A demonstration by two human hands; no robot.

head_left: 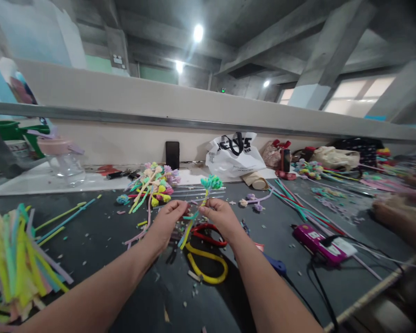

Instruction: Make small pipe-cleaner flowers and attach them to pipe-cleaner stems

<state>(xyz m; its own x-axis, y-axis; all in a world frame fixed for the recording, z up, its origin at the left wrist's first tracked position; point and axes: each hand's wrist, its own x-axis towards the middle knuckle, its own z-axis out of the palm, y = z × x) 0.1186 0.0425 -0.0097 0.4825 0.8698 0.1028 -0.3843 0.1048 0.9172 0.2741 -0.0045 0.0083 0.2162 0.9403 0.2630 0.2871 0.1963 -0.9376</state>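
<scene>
My right hand (221,215) pinches the stem of a pipe-cleaner flower (211,181), whose curly teal-green head stands upright above my fingers. The stem is yellow near the head; yellow and blue pipe-cleaner ends (186,235) hang below my hands. My left hand (168,221) is closed in a pinch just left of the stem. A short teal piece (191,216) sticks out sideways by its fingertips, and what they grip is too small to make out. Beneath my hands lie scissors with red handles (210,234) and a yellow loop-shaped handle (208,279).
Loose pipe cleaners (19,259) heap at the left. Finished flowers (156,182) pile up behind my left hand. A phone (172,154), a white bag (234,155) and a clear bottle (64,162) stand along the back. A purple power strip (321,243) with cables lies right, near another person's hands (395,217).
</scene>
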